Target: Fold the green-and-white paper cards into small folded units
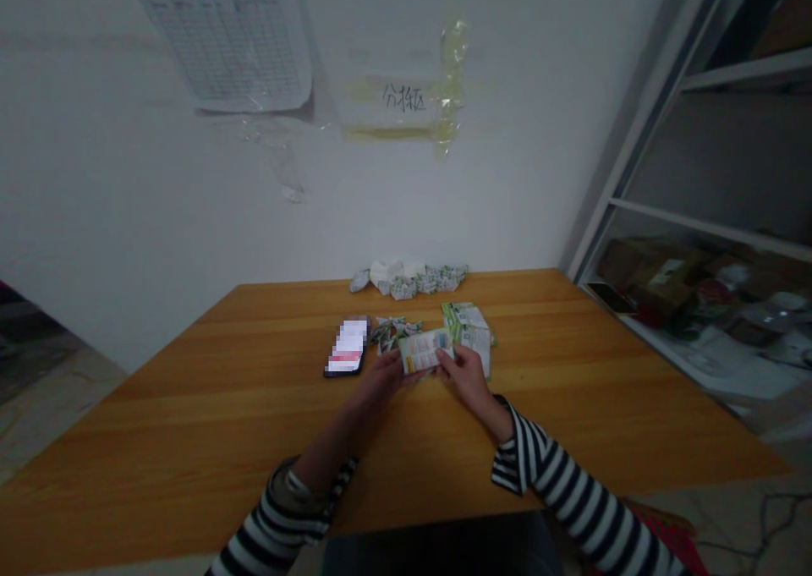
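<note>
Both my hands meet over the middle of the wooden table (190,424). My left hand (382,379) and my right hand (468,375) each pinch an edge of a small printed paper leaflet (425,349), holding it just above the tabletop. Behind the leaflet lies a stack of similar green and white leaflets (473,326). A few folded paper pieces (390,331) sit just left of the stack. More folded paper shapes (412,278) are piled at the table's far edge by the wall. Both sleeves are black and white striped.
A phone (347,348) with a lit screen lies left of my hands. A metal shelf unit (691,221) with boxes and clutter stands at the right. On the wall hang a printed sheet (234,43) and a taped handwritten label (404,98).
</note>
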`<state>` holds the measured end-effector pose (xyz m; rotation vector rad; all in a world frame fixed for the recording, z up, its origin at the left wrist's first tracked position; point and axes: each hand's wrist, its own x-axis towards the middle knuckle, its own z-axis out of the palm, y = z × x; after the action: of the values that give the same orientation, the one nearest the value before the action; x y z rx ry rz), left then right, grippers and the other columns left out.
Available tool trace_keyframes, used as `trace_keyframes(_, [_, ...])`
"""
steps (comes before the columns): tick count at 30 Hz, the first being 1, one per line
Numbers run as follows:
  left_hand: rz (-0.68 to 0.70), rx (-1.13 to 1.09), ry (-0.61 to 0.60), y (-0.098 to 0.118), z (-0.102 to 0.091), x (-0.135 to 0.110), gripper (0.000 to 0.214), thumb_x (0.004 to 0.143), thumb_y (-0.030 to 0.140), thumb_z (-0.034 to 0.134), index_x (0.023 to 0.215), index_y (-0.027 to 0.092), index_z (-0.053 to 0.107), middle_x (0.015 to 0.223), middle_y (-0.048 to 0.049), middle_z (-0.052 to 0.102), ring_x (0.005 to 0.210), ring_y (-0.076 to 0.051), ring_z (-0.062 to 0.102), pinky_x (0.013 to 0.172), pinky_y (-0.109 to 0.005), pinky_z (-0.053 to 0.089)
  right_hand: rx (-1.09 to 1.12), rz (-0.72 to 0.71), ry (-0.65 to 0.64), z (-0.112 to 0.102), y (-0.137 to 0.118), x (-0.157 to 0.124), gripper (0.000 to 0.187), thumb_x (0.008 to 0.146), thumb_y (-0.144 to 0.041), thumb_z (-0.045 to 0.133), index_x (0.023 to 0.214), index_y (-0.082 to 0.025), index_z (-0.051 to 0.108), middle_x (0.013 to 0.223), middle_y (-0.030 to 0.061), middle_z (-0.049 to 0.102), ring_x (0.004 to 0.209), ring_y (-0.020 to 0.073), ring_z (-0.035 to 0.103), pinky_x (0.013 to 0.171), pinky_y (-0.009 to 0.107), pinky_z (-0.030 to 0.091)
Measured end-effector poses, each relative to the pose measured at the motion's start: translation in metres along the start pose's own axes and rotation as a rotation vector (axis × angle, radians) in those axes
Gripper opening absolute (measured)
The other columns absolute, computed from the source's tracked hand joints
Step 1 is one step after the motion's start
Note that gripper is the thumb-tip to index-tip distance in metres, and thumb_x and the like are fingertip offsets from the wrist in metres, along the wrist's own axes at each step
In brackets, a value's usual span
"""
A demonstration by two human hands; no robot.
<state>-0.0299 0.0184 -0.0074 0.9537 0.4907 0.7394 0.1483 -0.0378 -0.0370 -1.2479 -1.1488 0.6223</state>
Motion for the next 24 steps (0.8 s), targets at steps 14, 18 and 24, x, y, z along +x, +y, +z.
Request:
trace_keyframes(14, [0.11,0.126,0.099,-0.007,0.006,-0.002,0.049,0.074,0.041,0.074,0.112,0.013,0.064,0.118,-0.0148,0.067,0.107,-0.03,0.065,0.093,-0.044,0.052,-0.019,-0.017,0.041,0.008,0.0,-0.005,0.031,0.081,-0.046,0.061,0.069,-0.02,0.049,0.059,-0.0036,0.052,0.054,0.0125,0.048,0.047,0.022,0.037])
trace_keyframes(18, [0.12,0.106,0.127,-0.007,0.009,-0.002,0.05,0.073,0.042,0.074,0.111,0.012,0.064,0.116,-0.0148,0.068,0.105,-0.03,0.065,0.091,-0.043,0.053,-0.024,-0.009,0.064,0.01,0.002,-0.006,0.03,0.082,-0.046,0.061,0.073,-0.019,0.052,0.062,-0.0028,0.053,0.056,0.0128,0.048,0.048,0.022,0.036])
trace_keyframes(24, [0.137,0.134,0.167,-0.012,0.007,0.001,0.05,0.074,0.047,0.073,0.109,0.012,0.065,0.114,-0.0145,0.069,0.104,-0.03,0.066,0.089,-0.043,0.055,-0.019,-0.013,0.078,0.012,-0.003,-0.007,0.03,0.082,-0.047,0.06,0.073,-0.019,0.053,0.064,-0.0021,0.055,0.058,0.0132,0.047,0.05,0.023,0.038])
